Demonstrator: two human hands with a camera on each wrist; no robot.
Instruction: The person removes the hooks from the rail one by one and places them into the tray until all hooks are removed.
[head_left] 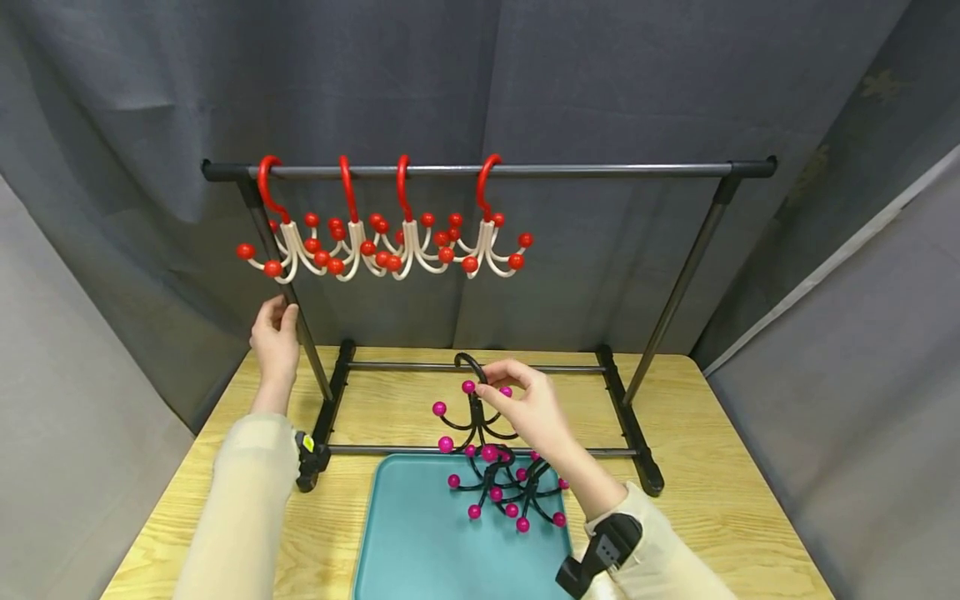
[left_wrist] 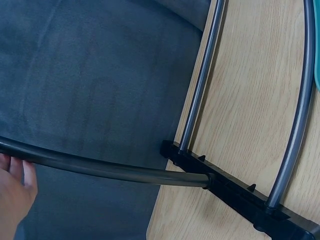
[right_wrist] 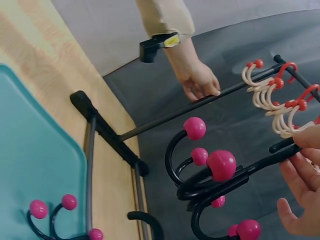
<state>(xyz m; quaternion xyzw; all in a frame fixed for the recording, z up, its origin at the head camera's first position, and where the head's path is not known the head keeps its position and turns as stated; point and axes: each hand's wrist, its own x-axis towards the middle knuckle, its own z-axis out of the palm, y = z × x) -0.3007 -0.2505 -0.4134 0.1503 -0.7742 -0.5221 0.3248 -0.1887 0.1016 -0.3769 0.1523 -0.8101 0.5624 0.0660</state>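
Pale wood-grain surface (head_left: pixel 712 433), grey curtain (head_left: pixel 525 83) on all sides. Black garment rack (head_left: pixel 487 170) stood on it; four red-and-cream multi-hooks (head_left: pixel 390 242) hung along the top bar. Left hand (head_left: pixel 275 337) curled around the rack's slanted left post. Right hand (head_left: pixel 528 412) pinched a black multi-hook with magenta balls (head_left: pixel 474 417), held above the teal tray (head_left: pixel 420 542); long axis upright, hook end up, prongs fanning downward. More black hooks (head_left: pixel 517 496) lay tangled on the tray.

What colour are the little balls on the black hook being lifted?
Magenta pink balls on the black hook, clearest in the right wrist view.
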